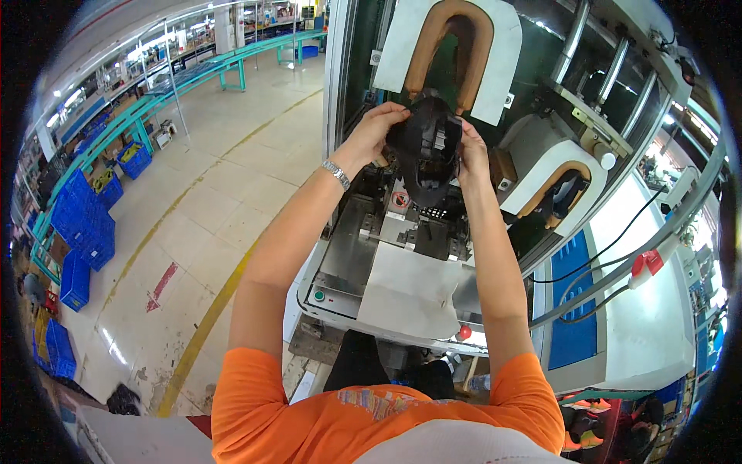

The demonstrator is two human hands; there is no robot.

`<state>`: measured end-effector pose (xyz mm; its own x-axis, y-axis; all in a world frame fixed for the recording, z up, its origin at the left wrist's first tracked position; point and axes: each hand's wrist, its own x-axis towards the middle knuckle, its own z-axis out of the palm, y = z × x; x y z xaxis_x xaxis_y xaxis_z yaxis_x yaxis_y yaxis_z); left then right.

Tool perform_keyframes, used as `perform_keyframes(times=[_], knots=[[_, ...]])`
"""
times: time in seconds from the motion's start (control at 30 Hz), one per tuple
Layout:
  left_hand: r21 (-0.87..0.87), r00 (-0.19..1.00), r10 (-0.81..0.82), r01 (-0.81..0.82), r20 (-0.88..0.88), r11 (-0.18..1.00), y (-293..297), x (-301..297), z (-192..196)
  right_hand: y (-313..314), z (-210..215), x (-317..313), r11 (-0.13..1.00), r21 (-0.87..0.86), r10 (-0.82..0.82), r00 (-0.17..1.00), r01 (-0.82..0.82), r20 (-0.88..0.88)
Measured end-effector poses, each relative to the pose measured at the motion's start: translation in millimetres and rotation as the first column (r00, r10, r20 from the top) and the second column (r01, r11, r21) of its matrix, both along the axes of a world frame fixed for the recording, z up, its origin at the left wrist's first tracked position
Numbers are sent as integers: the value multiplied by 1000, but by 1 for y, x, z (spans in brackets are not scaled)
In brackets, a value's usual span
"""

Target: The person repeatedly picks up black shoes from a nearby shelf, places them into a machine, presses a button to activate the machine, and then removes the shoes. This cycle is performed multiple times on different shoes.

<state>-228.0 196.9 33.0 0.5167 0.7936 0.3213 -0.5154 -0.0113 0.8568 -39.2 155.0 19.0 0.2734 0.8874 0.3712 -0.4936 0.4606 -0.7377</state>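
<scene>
In front of the grey machine [363, 255], 2 hands, left [376, 127] and right [471, 155], both gripping a black shoe upper [425, 147].

Both arms bare from orange short sleeves, extended forward and up toward 12 o'clock, elbows slightly bent. Left hand [376, 130] at about 11 o'clock of centre, wrist flexed, fingers curled over to the right in a closed grip; metal watch band on the left wrist. Right hand [470, 155] just at 3 o'clock of the left, fingers curled inward, thumb side up, grip closed. Hands close together, forearms converging.
</scene>
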Motion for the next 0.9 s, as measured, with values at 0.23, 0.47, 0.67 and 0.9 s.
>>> perform_keyframes(times=[0.23,0.47,0.67,0.9], knots=[[-110,959,242,-228,149,968,40,37,-3,44,11,12,982,-44,-188,979,185,-82],[-183,931,314,-281,188,942,57,37,-4,50,12,3,974,-105,-205,979,203,-13],[214,787,488,-438,-377,873,34,17,-53,-8,-75,6,909,-207,-314,921,362,229],[801,408,838,-597,362,-55,-62,0,-65,-32,-151,-35,909,-72,354,851,-410,-388]])
